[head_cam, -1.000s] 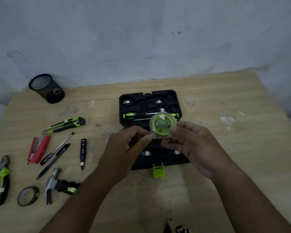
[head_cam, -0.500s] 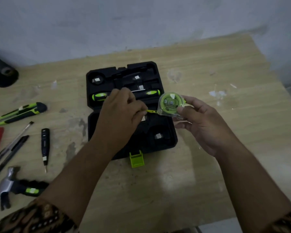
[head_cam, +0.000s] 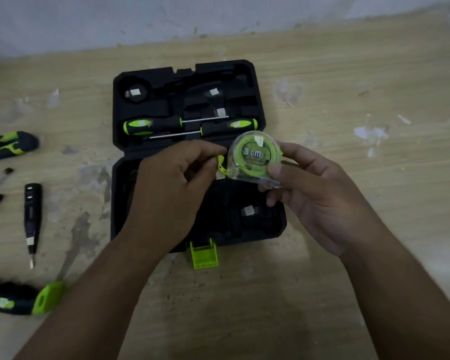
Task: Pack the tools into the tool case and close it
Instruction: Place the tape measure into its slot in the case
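Note:
The black tool case (head_cam: 120, 105) lies open on the wooden table, its green latch (head_cam: 204, 253) at the near edge. Two green-and-black screwdrivers (head_cam: 151, 124) rest in its far half. My right hand (head_cam: 315, 196) holds a clear-and-green tape measure (head_cam: 255, 158) above the case's hinge line. My left hand (head_cam: 172, 188) pinches the green tape end at the measure's left side. The near half of the case is partly hidden by my left hand.
On the table to the left lie a utility knife (head_cam: 8, 146), a black tester screwdriver (head_cam: 31, 214), pen tips at the left edge, and a hammer handle (head_cam: 24, 298). A grey wall runs behind the table.
The tape measure moved from above the case middle to its right and back over the hinge. My left hand pulled the green tape end out, then came back close beside the measure. The view moved closer.

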